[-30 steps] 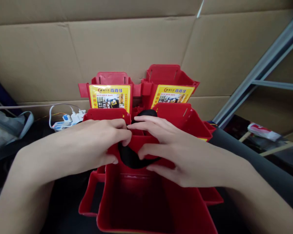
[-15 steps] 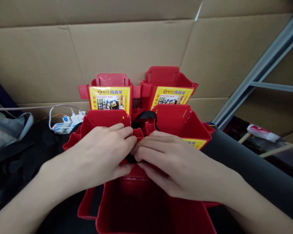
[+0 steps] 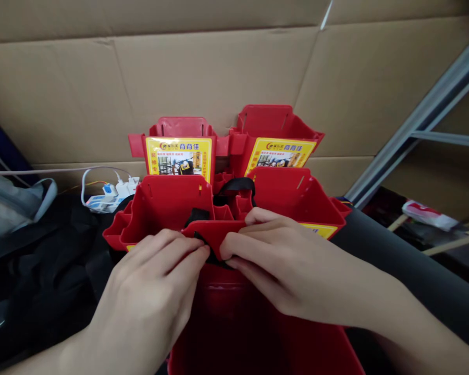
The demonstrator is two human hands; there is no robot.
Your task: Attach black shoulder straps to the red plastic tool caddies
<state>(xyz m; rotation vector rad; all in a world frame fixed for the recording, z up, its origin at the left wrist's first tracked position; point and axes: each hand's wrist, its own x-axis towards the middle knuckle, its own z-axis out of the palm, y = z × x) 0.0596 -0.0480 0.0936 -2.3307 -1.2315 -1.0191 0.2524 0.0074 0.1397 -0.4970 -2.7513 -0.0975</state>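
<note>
A red plastic tool box (image 3: 266,338) stands open right in front of me, its raised back panel facing me. A black strap (image 3: 219,260) runs across the inner face of that panel, and a black piece (image 3: 198,214) of it sticks up behind. With fingertips pinched, my left hand (image 3: 152,291) holds the strap at the panel's left side, by a slot. My right hand (image 3: 281,265) is closed on the strap farther right, its upper fingers over the panel's top edge. The fingers hide part of the strap.
Behind stand more red boxes, one at left (image 3: 172,198), one at right (image 3: 285,195), and two with yellow labels (image 3: 180,156) against a cardboard wall (image 3: 214,78). A power strip (image 3: 113,195) with cables lies left, near black fabric (image 3: 62,260). A metal frame (image 3: 422,120) rises at right.
My left hand has drawn back toward me and lower, uncovering the panel's top edge and the strap piece behind it. My right hand stays at almost the same spot.
</note>
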